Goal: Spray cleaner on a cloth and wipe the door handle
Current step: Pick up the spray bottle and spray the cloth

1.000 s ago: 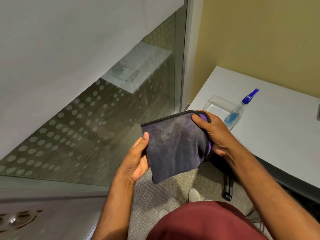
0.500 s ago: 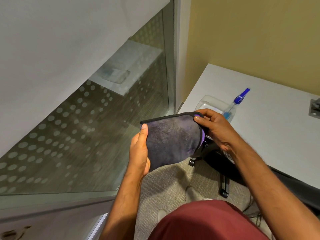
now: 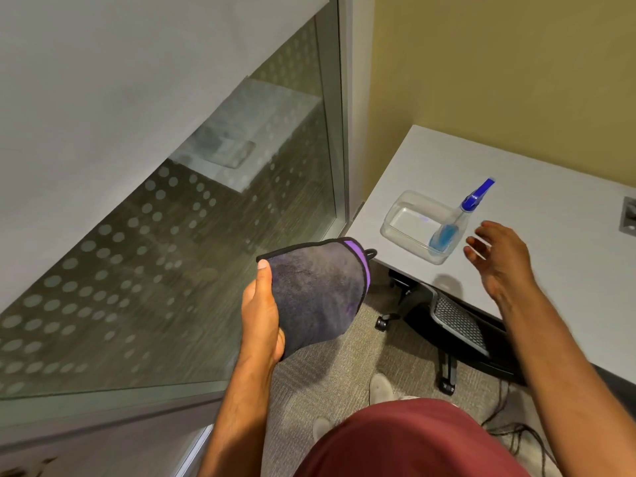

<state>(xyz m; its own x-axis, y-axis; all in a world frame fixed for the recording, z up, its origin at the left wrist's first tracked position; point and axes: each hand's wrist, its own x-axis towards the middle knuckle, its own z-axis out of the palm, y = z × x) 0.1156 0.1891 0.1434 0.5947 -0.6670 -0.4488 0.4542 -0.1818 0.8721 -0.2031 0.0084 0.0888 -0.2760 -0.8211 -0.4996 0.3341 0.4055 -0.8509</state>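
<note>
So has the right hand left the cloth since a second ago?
Yes. The right hand let go of the cloth and moved right, over the desk, beside the spray bottle.

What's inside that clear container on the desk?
The spray bottle leans in the clear container, its base with blue liquid at the near corner, its blue nozzle sticking out above the rim. The rest of the floor looks bare; under the bottle's base is hidden.

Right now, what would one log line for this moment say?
step: reaching for spray | left hand: grips cloth | right hand: open, beside spray bottle, not touching | bottle: in clear tray on desk
</note>
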